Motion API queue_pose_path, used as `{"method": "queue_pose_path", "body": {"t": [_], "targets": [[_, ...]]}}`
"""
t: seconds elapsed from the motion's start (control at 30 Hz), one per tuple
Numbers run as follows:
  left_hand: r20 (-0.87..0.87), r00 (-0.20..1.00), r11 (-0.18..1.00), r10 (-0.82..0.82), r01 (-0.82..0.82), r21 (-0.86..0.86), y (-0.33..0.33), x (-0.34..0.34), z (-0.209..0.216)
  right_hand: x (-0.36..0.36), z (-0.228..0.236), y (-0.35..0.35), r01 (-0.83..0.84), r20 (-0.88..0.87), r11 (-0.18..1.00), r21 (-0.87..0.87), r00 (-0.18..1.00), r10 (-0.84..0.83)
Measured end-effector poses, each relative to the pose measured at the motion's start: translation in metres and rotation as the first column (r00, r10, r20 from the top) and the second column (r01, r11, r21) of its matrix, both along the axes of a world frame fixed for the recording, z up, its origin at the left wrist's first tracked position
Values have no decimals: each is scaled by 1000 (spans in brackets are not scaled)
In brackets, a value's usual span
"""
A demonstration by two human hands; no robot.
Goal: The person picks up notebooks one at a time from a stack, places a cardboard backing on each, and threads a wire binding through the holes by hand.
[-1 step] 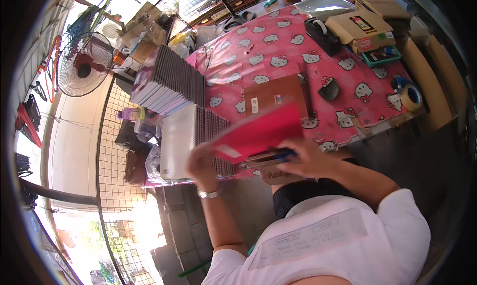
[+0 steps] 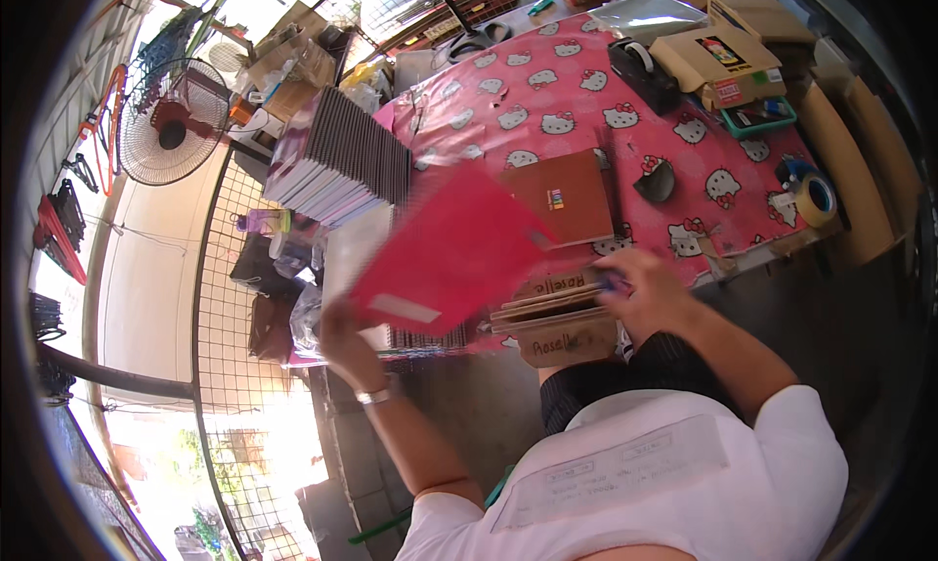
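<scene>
My left hand [image 2: 352, 346], with a watch at the wrist, grips the lower left corner of a flat pink-red cover [image 2: 454, 253] bearing a white label. The cover is smeared by motion; whether it has pages is unclear. It slants over a stack of spiral-bound notebooks [image 2: 342, 253] and partly hides them. My right hand [image 2: 650, 292] is closed around a small dark blue object [image 2: 614, 281], too blurred to name. That hand is by the right end of an open cardboard box [image 2: 562, 341] with handwriting on it, in front of my lap. A brown notebook [image 2: 576, 214] lies just beyond.
A tall stack of spiral-bound notebooks [image 2: 342, 160] stands at the table's left. On the pink patterned tablecloth [image 2: 547, 102] are a black tape dispenser [image 2: 645, 75], tape rolls [image 2: 813, 199], a dark shard-like piece [image 2: 655, 182] and a cardboard carton [image 2: 718, 63]. A fan [image 2: 171, 121] stands at left.
My left hand has swung the pink-red cover leftward and tilted it up, away from the box. My right hand has moved right and slightly up, uncovering more of the box and the brown notebook.
</scene>
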State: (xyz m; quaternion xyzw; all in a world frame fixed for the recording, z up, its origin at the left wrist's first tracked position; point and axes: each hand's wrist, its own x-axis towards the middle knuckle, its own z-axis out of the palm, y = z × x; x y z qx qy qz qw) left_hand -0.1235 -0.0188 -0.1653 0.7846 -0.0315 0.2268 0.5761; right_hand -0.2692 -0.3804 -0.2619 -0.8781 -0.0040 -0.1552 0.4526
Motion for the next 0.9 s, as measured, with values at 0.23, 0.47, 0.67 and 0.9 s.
{"method": "queue_pose_path", "body": {"t": [0.23,0.47,0.67,0.9], "targets": [[52,951,906,306,-274,-323,144,58,-16,7,-112,-114,244,-41,866,-436,956,-290],[5,933,933,360,-360,-32,170,86,-76,152,-140,-118,433,46,862,-265,898,-437],[73,874,863,480,-485,138,207,69,-94,188,-111,-70,381,-245,777,-501,799,-550],[28,825,790,564,-549,271,187,88,-94,189,-121,-117,378,-347,772,-511,731,-588]]}}
